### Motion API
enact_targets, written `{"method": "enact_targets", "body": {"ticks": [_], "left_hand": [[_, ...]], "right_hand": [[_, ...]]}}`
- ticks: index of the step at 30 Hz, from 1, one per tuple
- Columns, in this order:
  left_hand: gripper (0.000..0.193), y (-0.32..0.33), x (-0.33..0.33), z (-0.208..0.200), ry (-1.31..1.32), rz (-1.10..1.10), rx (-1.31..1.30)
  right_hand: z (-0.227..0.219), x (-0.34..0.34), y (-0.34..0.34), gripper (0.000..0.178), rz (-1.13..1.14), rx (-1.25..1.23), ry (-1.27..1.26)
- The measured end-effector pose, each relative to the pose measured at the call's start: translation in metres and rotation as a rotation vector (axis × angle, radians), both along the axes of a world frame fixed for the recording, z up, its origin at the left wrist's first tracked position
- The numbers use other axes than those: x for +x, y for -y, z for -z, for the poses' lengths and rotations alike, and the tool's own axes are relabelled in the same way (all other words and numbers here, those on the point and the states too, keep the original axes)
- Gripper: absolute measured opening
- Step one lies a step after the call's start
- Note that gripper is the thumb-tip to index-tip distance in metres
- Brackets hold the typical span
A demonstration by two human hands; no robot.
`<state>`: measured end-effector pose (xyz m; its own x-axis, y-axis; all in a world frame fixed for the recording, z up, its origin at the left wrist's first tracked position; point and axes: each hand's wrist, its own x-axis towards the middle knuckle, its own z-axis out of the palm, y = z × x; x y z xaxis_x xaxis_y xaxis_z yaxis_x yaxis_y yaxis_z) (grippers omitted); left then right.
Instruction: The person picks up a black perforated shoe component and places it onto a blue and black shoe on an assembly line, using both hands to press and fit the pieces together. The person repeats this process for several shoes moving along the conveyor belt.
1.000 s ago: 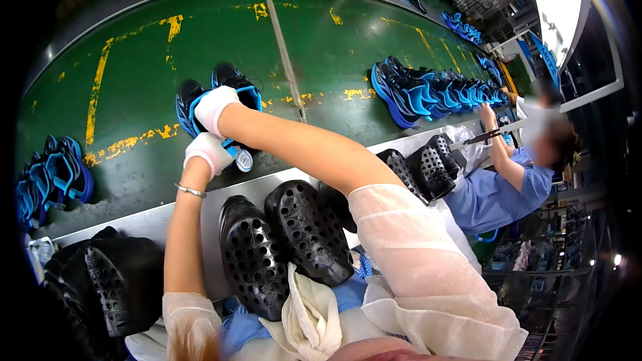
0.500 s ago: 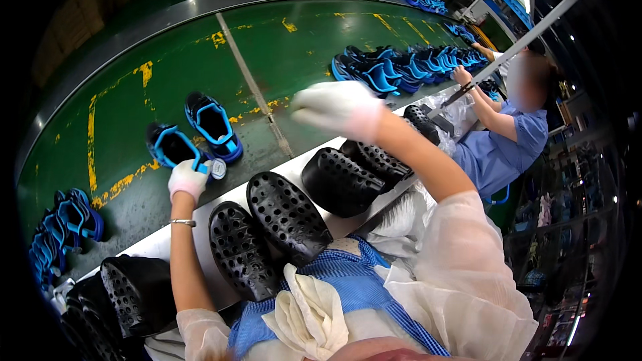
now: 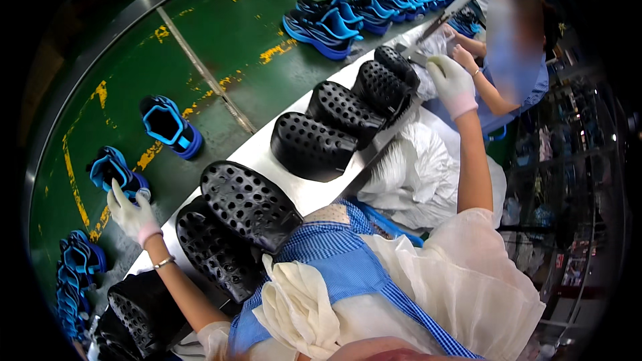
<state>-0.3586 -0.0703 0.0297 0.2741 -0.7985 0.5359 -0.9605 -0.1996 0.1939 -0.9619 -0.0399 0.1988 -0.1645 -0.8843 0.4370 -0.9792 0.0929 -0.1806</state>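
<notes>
My left hand (image 3: 132,214), in a white glove, has its fingers apart at the heel end of a black and blue sports shoe (image 3: 115,168); whether a fingertip touches it I cannot tell. A second such shoe (image 3: 168,127) stands just beyond. Both are on a green belt (image 3: 221,33). My gloved right hand (image 3: 453,85) is raised at the right, fingers loosely bent, nothing visible in them. It is nearest the far end of a row of black perforated clog-like forms (image 3: 346,115). Two more such forms (image 3: 247,204) lie close in front of me.
The black forms lie along a white ledge (image 3: 287,190) beside the belt. A long row of blue and black shoes (image 3: 328,23) is farther up the belt, another (image 3: 77,267) at lower left. White plastic bags (image 3: 414,174) bulge below the ledge. A co-worker in blue (image 3: 501,73) works at the right.
My left hand has loosened from the shoe's heel, its fingers now spread. My right hand has swung right, from over the belt to the ledge's far end. The view has shifted.
</notes>
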Motion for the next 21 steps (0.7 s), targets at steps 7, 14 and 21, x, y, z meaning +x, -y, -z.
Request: {"method": "enact_targets", "body": {"ticks": [7, 14, 21], "left_hand": [[0.043, -0.026, -0.062, 0.029, -0.200, 0.140, -0.112], [0.037, -0.032, -0.076, 0.059, -0.333, 0.083, 0.114], [0.035, -0.033, -0.053, 0.088, -0.230, 0.142, 0.113]], "right_hand": [[0.013, -0.010, -0.001, 0.037, 0.068, 0.158, 0.006], [0.049, -0.029, 0.028, 0.041, 0.071, 0.244, -0.024], [0.073, -0.049, 0.037, 0.042, -0.030, 0.137, -0.134]]}}
